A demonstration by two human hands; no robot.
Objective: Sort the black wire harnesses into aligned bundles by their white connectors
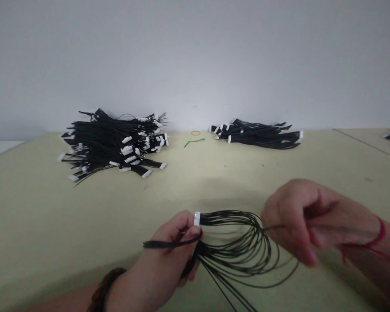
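My left hand [173,255] is closed on a black wire harness [234,251] near the lower middle. Its white connector [197,219] sticks up above the left thumb, and a short black tail passes over the hand to the left. From the grip the thin wires loop out to the right and double back, with several loose strands hanging toward the bottom edge. At the right end of the loops, my right hand [295,221] is closed with its fingers curled round a single dark wire, which trails on past the wrist. Motion blurs that hand a little.
A large pile of black wire harnesses [110,143] with white connectors lies at the back left. A smaller bundle [260,134] lies at the back right. Between them are a yellow ring [195,133] and a green strip [195,141]. A pale wall [195,56] rises behind the table [84,216].
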